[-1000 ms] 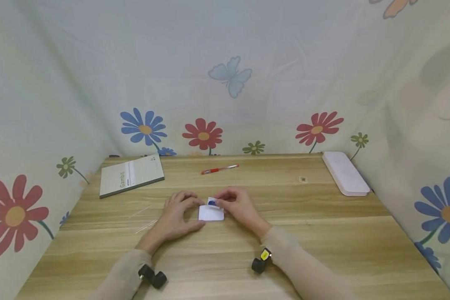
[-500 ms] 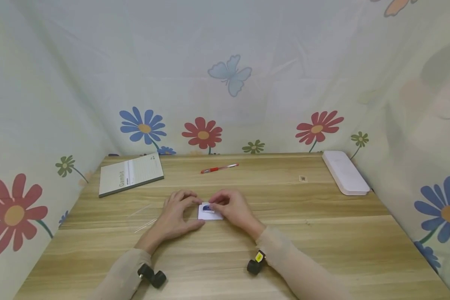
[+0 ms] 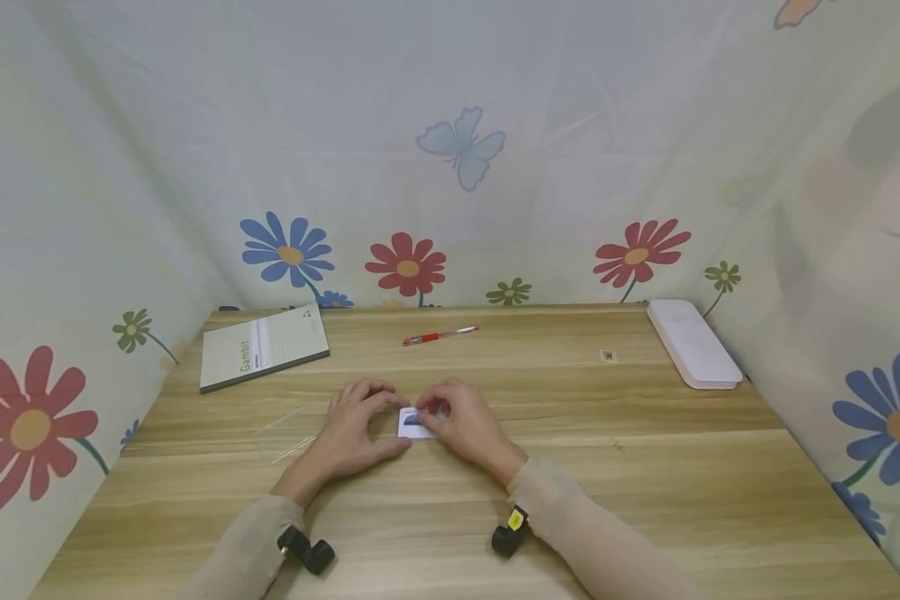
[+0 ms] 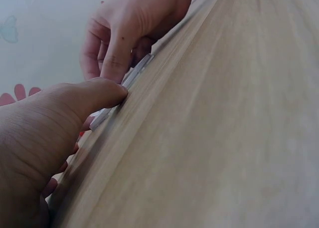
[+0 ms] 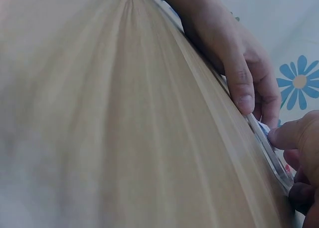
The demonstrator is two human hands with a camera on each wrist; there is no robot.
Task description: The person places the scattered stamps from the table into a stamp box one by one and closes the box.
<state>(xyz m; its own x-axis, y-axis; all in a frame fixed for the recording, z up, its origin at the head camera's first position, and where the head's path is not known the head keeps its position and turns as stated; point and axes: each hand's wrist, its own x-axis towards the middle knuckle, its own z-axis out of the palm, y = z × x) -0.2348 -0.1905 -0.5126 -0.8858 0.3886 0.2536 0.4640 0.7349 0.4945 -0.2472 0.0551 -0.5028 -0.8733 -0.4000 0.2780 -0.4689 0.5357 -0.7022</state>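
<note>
A small, thin white rectangular block [image 3: 402, 430] lies flat on the table between the hands. My left hand [image 3: 355, 427] holds its left end, thumb at the near edge and index finger at the far edge. On its top face lies a small white-bordered sticker [image 3: 412, 421] with a dark blue picture. My right hand [image 3: 467, 423] pinches the sticker with thumb and index finger, covering the block's right part. In the left wrist view the block [image 4: 99, 119] shows edge-on beside the left thumb. The right wrist view shows its pale side [image 5: 271, 158] beneath the right fingertips.
A Gambit notebook [image 3: 266, 347] lies at the back left, and a red pen [image 3: 441, 335] at the back middle. A small square sticker [image 3: 607, 356] and a long white case [image 3: 693, 344] are to the right. Thin clear strips [image 3: 292, 450] lie beside the left wrist.
The right hand has moved slightly left and down, bringing the sticker from a raised tilt over the block to flat on its face. The left hand has stayed in place.
</note>
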